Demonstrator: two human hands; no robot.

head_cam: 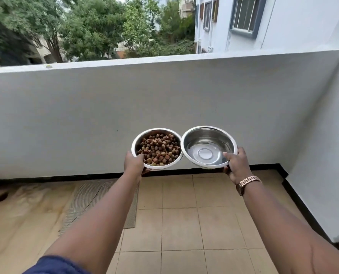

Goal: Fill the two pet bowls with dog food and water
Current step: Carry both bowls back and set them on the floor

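Two steel bowls are held out at arm's length above the tiled floor [180, 224], in front of a white parapet wall [105, 107]. The left bowl [138, 142], filled with brown dog food [159, 150], is gripped at its near rim by the left hand [134, 163], the thumb hooked over the edge and the fingers tucked beneath. The right bowl [209, 148], in which clear water is seen, is gripped at its near right rim by the right hand [237, 165], thumb laid inside the rim. The two rims are touching between the hands. A wristwatch [245, 183] is worn on the right wrist.
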